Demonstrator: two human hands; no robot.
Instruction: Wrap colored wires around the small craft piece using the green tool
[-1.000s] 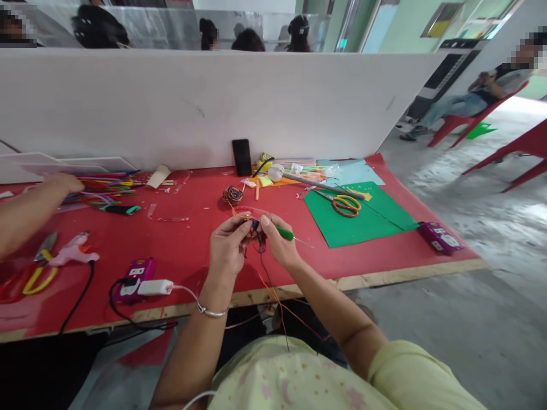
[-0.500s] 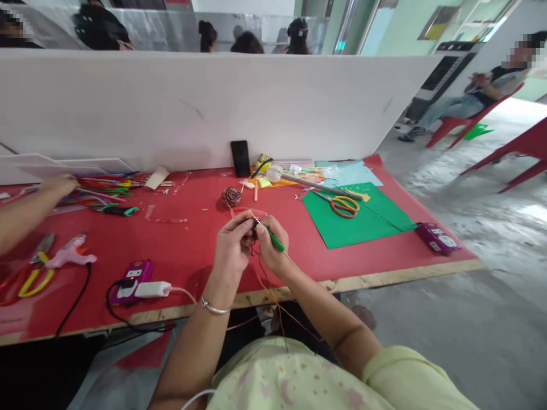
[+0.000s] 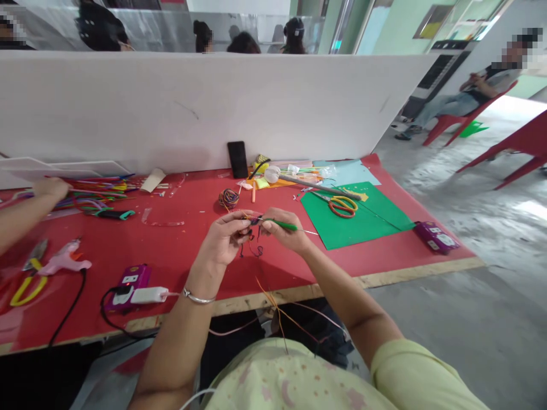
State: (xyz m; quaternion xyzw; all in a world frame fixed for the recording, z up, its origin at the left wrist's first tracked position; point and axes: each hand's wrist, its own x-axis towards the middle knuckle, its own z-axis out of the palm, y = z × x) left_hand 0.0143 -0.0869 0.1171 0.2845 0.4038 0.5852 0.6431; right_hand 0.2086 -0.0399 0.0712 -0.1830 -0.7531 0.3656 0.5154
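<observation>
You sit at a long red surface (image 3: 179, 250) with a tall white board (image 3: 213, 108) standing along its far edge. To your right lies a big green sheet (image 3: 363, 219), flat so it can be cut, and the scissors (image 3: 342, 205) with yellow and red handles rest on top of it, close enough to grab. Far to your left a co-worker's hand (image 3: 51, 187) reaches into a pile of bright sticks (image 3: 102, 191). Near the front edge a pink glue gun (image 3: 64, 261) lies on its side, and a purple power strip (image 3: 128, 280) has a white plug in it. A black phone (image 3: 237, 159) leans up on the board. A little ball of mixed threads (image 3: 229, 197) sits just past your hands. Your left hand (image 3: 222, 239) pinches a small knot of dark thread (image 3: 252, 225) tight between thumb and fingers, holding it up off the surface so you can see it well. Your right hand (image 3: 286, 230) has its grip closed on a thin green-handled hook (image 3: 284, 225), with the tip pointed at the knot. Loose thread ends hang down toward your lap.
</observation>
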